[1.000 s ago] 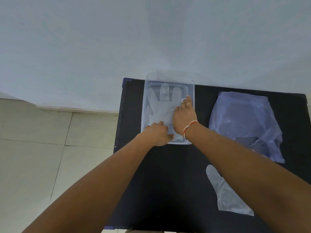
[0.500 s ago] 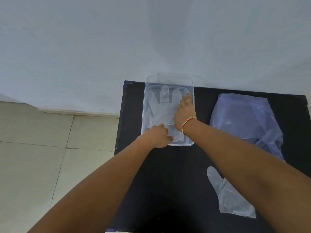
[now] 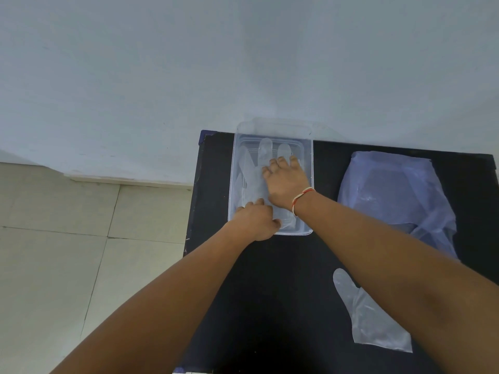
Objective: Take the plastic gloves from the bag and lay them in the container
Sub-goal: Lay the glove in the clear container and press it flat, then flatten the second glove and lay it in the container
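- Clear plastic glove (image 3: 252,182) lies flat in the container (image 3: 310,168) at the table's (image 3: 270,292) far left corner.
- My right hand (image 3: 287,184) presses it, fingers spread.
- My left hand (image 3: 256,220) pinches its cuff.
- Another glove (image 3: 370,317) lies near the front right edge, below the bag (image 3: 397,193).

Right hand (image 3: 287,182) lies flat over the clear plastic glove (image 3: 253,174) in the transparent rectangular container (image 3: 310,168); glove palm hidden, and layer count unclear. Left hand (image 3: 256,220) hides the container's near left corner. Right forearm covers part of the second clear glove (image 3: 370,317) and the bluish plastic bag (image 3: 399,193). Black table (image 3: 270,279) cut off below and right.
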